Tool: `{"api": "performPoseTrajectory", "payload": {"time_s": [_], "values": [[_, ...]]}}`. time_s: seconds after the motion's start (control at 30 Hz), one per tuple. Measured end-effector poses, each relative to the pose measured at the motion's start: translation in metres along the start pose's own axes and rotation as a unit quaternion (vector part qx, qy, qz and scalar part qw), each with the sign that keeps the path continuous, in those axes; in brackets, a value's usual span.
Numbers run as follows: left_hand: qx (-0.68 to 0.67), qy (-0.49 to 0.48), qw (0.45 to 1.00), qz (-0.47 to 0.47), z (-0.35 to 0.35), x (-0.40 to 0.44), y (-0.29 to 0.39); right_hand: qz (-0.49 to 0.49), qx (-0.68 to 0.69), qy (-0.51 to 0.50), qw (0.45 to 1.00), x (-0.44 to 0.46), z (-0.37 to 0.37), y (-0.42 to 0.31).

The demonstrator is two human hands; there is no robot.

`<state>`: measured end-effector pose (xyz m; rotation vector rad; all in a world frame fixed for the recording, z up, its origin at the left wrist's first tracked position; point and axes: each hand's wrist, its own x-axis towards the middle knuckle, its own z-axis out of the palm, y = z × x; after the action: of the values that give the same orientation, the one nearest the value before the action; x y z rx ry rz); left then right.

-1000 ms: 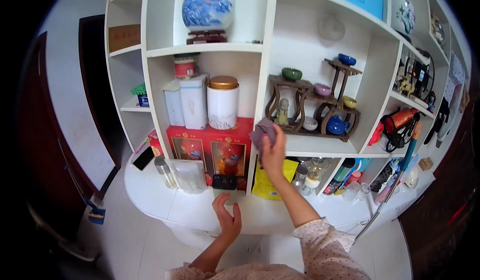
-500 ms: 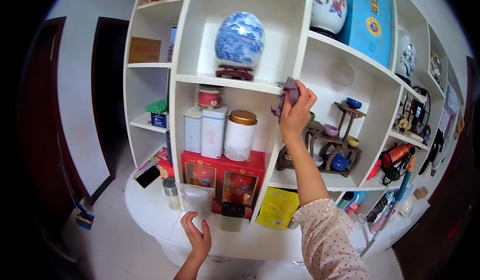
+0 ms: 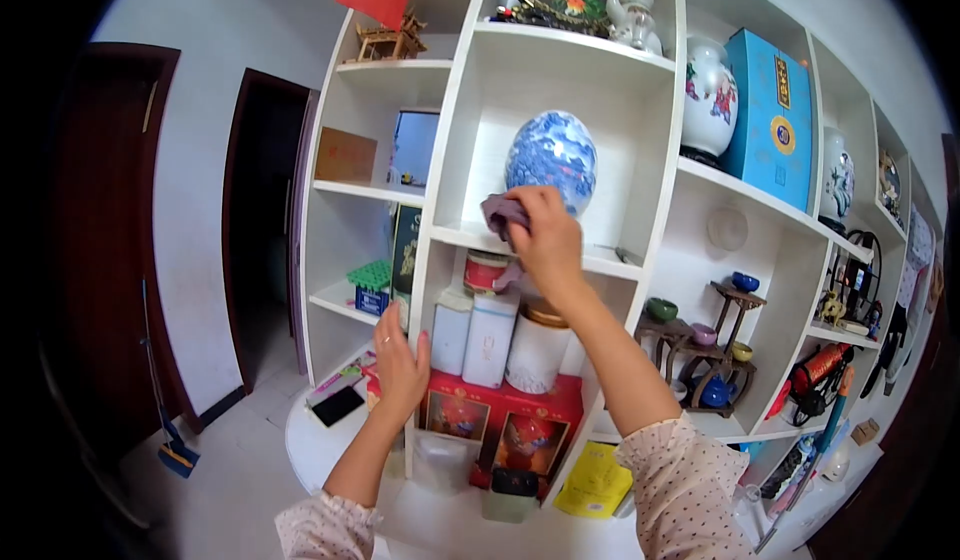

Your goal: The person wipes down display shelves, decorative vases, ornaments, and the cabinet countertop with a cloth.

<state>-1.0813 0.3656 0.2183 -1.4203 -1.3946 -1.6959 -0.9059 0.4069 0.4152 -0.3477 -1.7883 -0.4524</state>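
My right hand (image 3: 548, 243) is closed on a crumpled purple-grey cloth (image 3: 505, 216), at the front edge of the middle shelf (image 3: 460, 238). Just behind the hand stands an egg-shaped blue-and-white porcelain ornament (image 3: 550, 150); its base is hidden. Part of the cloth hangs below the shelf edge, in front of a red-labelled jar (image 3: 484, 269). Lower and to the left, my left hand (image 3: 401, 365) is raised with fingers stretched out, holding nothing. It is near the shelf's upright, beside a pale blue tin (image 3: 452, 332) and a white tin (image 3: 491, 340).
A gold-lidded canister (image 3: 539, 352) stands on a red gift box (image 3: 575, 400). On the right are a wooden stand (image 3: 690, 345) with small teacups, a white vase (image 3: 708, 110) and a blue box (image 3: 770, 120). A phone (image 3: 337, 406) lies at the lower left.
My right hand has moved left along the shelf edge with the cloth, to in front of the porcelain ornament. My left hand has risen toward the upright. The view has shifted up and left.
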Motion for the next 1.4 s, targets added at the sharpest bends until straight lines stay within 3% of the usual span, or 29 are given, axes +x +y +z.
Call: {"api": "performPoseTrajectory", "payload": {"time_s": [0.1,0.13,0.2,0.23,0.3,0.43,0.47,0.53,0.6,0.67,0.7,0.73,0.8,0.87,0.93,1.03,1.1,1.17,1.2,1.3,1.33,1.4], "values": [[0.002,0.03,0.999,0.043,0.023,0.055,0.0,-0.038,-0.105,0.028,0.993,0.027,0.055,0.0],[-0.006,0.048,0.996,0.075,0.028,0.068,0.002,0.028,-0.133,-0.12,0.983,0.029,0.068,-0.003],[-0.029,0.054,0.995,0.077,0.041,0.087,0.009,0.126,-0.108,-0.284,0.944,0.034,0.087,-0.007],[-0.051,0.061,0.994,0.075,0.047,0.092,0.01,0.127,-0.112,-0.283,0.944,0.039,0.09,-0.006],[-0.024,0.071,0.994,0.084,0.055,0.094,0.006,0.216,-0.119,-0.382,0.891,0.057,0.094,-0.004],[0.027,0.083,0.99,0.107,0.06,0.094,-0.002,0.135,-0.212,-0.494,0.832,0.075,0.139,0.028],[0.024,0.081,0.991,0.106,0.062,0.094,-0.003,0.136,-0.211,-0.495,0.832,0.073,0.146,0.032],[0.031,0.082,0.99,0.113,0.061,0.094,-0.004,0.192,-0.159,-0.368,0.896,0.064,0.162,0.052],[0.038,0.087,0.989,0.115,0.061,0.093,-0.003,0.188,-0.181,-0.382,0.887,0.068,0.169,0.055],[0.035,0.078,0.991,0.105,0.058,0.092,0.001,0.361,-0.2,-0.399,0.819,0.076,0.176,0.05],[0.037,0.075,0.992,0.092,0.057,0.093,0.003,0.284,-0.204,-0.483,0.803,0.079,0.168,0.049],[0.034,0.071,0.993,0.091,0.057,0.092,0.002,0.288,-0.205,-0.484,0.8,0.079,0.164,0.045],[0.04,0.074,0.993,0.081,0.06,0.092,0.001,0.131,-0.197,-0.505,0.83,0.077,0.155,0.039],[0.013,0.067,0.995,0.079,0.061,0.092,-0.001,0.058,-0.218,-0.479,0.848,0.072,0.134,0.025],[0.009,0.066,0.994,0.083,0.058,0.091,0.001,0.138,-0.146,-0.4,0.894,0.061,0.115,0.014],[0.014,0.084,0.992,0.095,0.058,0.091,0.001,0.05,-0.02,-0.294,0.954,0.036,0.079,0.01],[0.009,0.086,0.991,0.1,0.056,0.091,0.003,-0.039,0.005,-0.169,0.985,0.024,0.043,0.01],[-0.004,0.082,0.992,0.095,0.053,0.091,0.003,-0.027,0.06,-0.049,0.997,0.011,-0.001,0.016],[-0.002,0.084,0.992,0.094,0.054,0.091,0.003,-0.035,0.006,-0.012,0.999,0.009,-0.025,0.023],[-0.015,0.098,0.99,0.1,0.058,0.092,0.006,0.068,-0.151,0.065,0.984,0.009,-0.074,0.051],[-0.014,0.098,0.99,0.098,0.058,0.092,0.007,0.134,-0.173,0.03,0.975,0.009,-0.083,0.054],[0.018,0.103,0.991,0.086,0.059,0.091,0.008,0.162,-0.221,-0.003,0.962,0.005,-0.07,0.071]]}}
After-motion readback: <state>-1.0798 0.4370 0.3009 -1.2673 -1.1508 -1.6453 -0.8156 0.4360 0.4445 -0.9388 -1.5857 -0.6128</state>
